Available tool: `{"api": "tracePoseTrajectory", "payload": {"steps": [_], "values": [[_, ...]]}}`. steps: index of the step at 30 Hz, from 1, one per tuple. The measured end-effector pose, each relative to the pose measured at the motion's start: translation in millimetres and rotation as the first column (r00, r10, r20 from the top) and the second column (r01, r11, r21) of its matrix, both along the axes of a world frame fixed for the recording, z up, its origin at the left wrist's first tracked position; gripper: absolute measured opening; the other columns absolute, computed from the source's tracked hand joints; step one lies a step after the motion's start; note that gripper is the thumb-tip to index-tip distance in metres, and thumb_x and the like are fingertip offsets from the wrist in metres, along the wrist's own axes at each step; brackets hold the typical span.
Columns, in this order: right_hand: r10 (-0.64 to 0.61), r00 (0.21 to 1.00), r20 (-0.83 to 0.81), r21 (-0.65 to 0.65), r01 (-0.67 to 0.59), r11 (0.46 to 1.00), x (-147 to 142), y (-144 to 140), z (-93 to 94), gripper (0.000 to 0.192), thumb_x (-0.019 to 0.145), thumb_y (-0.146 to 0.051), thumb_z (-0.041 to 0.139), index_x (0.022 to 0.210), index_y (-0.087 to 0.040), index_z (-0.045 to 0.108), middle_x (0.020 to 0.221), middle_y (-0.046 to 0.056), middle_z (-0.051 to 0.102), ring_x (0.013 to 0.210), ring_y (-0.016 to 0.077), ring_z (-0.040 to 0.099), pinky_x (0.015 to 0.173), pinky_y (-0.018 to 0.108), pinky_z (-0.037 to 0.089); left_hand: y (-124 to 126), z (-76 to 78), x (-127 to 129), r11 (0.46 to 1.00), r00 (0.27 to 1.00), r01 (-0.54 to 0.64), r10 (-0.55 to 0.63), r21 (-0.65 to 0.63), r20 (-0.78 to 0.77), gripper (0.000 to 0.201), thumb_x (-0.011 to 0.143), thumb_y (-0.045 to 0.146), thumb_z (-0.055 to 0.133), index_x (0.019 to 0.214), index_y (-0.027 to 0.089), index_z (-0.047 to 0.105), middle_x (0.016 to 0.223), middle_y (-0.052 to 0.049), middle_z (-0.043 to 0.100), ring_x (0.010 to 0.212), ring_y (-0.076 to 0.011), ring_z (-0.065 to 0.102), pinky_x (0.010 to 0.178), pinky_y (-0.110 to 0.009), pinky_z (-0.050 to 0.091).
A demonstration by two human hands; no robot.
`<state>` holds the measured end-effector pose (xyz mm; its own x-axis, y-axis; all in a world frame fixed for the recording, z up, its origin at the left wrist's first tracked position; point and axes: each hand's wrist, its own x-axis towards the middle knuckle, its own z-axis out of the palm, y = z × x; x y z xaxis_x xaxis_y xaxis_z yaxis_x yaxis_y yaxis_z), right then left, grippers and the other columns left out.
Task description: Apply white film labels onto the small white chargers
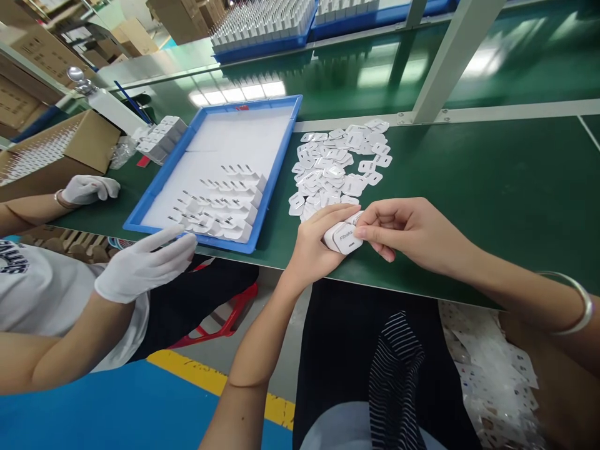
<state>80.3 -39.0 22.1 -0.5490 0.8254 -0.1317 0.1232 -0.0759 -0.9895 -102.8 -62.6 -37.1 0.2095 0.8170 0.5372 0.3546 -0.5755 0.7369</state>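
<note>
"Where's the charger (pixel 345 239)?"
"Over the near edge of the table (pixel 506 187), clasped in the left hand (pixel 315 245), the right hand (pixel 404 230) pinching its side."
"Behind it?"
"White pieces (pixel 328 167), spread toward the far edge."

The held block (pixel 345 239) is white with grey lettering and a small dark mark; the heaped flat pieces (pixel 328 172) are white too. Under them the bench (pixel 497 187) is dark green. The tray (pixel 283 150) is blue, its lining (pixel 239 137) white, its plugs (pixel 239 230) white with silvery pins. Gloves (pixel 145 267) are white, the stool (pixel 241 310) red, the floor (pixel 117 412) blue with a yellow stripe (pixel 187 369), the cloth (pixel 396 375) black with pale stripes.
</note>
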Motion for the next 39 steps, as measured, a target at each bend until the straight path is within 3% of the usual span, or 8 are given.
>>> {"api": "tracePoseTrajectory", "payload": {"steps": [16,28,39], "values": [[-0.034,0.997,0.066,0.109,0.026,0.994,0.6,-2.7,-1.4,0.026,0.080,-0.034,0.080,0.067,-0.020,0.063,0.046,-0.005,0.055,0.040,0.0083,0.048,0.044,0.024,0.034,0.1,1.4,0.7,1.000,1.000,0.020,-0.020,-0.002,-0.007,0.029,0.084,0.020,0.071,0.114,0.019,0.070,0.116,-0.011,0.073,0.108,-0.0235,0.070,0.091,-0.038,0.057],[-0.024,0.975,0.220,0.077,0.007,0.997,3.9,-0.9,1.3,0.022,0.082,-0.023,0.071,0.064,-0.018,0.060,0.042,-0.007,0.050,0.040,0.0075,0.044,0.045,0.024,0.030,-0.7,-0.9,0.4,0.999,0.992,0.034,-0.033,0.001,-0.121,0.031,0.087,0.015,0.064,0.117,0.020,0.068,0.121,-0.011,0.071,0.115,-0.0233,0.067,0.097,-0.037,0.056],[-0.025,0.978,0.207,0.051,0.014,0.999,4.3,0.8,-2.7,0.025,0.082,-0.024,0.070,0.062,-0.019,0.057,0.042,-0.006,0.049,0.040,0.0078,0.043,0.046,0.025,0.031,-0.6,-0.4,1.1,0.999,0.988,0.031,-0.032,-0.004,-0.149,0.028,0.088,0.015,0.064,0.115,0.020,0.067,0.121,-0.011,0.071,0.113,-0.0227,0.068,0.095,-0.037,0.056]]}}
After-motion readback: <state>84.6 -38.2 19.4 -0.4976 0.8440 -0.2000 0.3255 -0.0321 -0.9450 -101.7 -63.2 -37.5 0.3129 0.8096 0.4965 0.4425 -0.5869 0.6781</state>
